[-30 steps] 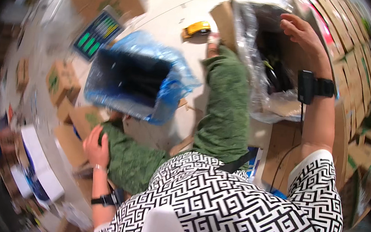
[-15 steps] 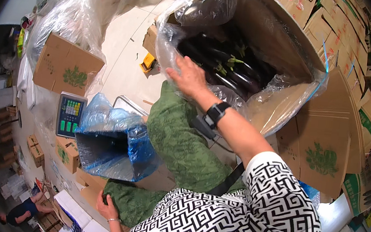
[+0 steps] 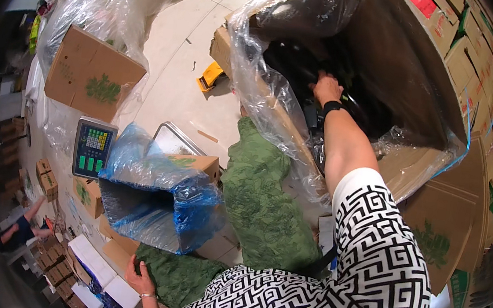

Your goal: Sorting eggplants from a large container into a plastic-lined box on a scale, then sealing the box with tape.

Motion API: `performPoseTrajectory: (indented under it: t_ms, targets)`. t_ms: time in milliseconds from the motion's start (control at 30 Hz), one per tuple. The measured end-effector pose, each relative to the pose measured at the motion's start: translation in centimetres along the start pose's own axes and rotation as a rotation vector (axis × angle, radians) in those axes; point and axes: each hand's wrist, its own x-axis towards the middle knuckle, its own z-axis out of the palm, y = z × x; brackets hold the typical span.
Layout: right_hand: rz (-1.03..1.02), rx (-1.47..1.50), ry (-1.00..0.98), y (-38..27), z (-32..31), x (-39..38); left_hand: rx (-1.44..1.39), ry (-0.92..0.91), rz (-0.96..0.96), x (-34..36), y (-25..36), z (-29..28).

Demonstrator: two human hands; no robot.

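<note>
My right hand (image 3: 328, 88) is down inside a large cardboard box (image 3: 388, 48) lined with clear plastic. It touches the dark purple eggplants (image 3: 295, 58) heaped at the bottom. Its fingertips are lost among them, so their grip cannot be made out. A black band (image 3: 331, 106) circles that wrist. Over at the lower left, my left hand (image 3: 140, 276) lies on my green-trousered knee (image 3: 176, 271), fingers apart and holding nothing. Between my legs stands a smaller box lined with blue plastic (image 3: 190, 215), its mouth toward me and its inside dark.
A scale display (image 3: 93, 150) stands left of the blue-lined box, with the metal scale platform (image 3: 168, 138) behind. A yellow object (image 3: 210, 77) lies on the tiled floor. Clear plastic sheeting (image 3: 122, 9) is piled at the far left; stacked cartons (image 3: 490, 73) line the right. Another person (image 3: 12, 233) is farther off.
My right hand has left the near rim of the large box and reached down among the eggplants. The view has shifted slightly. My left hand stays on my knee.
</note>
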Motion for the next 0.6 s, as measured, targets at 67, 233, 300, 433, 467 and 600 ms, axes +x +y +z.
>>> performPoseTrajectory:
  t_ms: [67,233,300,433,467,600]
  targets:
    - [-0.024,-0.038,0.005,-0.4,-0.1,-0.5,0.013,0.023,0.021,-0.1,0.0,0.0]
    - [-0.188,-0.014,-0.083,-2.3,-6.6,-0.9,-0.033,0.121,0.118,-0.4,-1.4,0.4]
    - [-0.215,-0.008,-0.057,-2.1,-9.9,-0.7,-0.115,0.086,0.028,-0.2,-1.5,0.6]
    - [-0.128,0.183,-0.101,0.7,-17.1,-2.5,-0.492,0.191,0.071,0.7,0.1,0.9]
    - [-0.119,0.185,-0.105,3.0,-18.4,-2.0,-0.543,0.165,0.125,1.3,1.8,0.6]
    - [0.010,0.797,-0.336,3.0,-27.6,-16.0,-0.703,-0.057,0.356,2.9,6.7,-3.0]
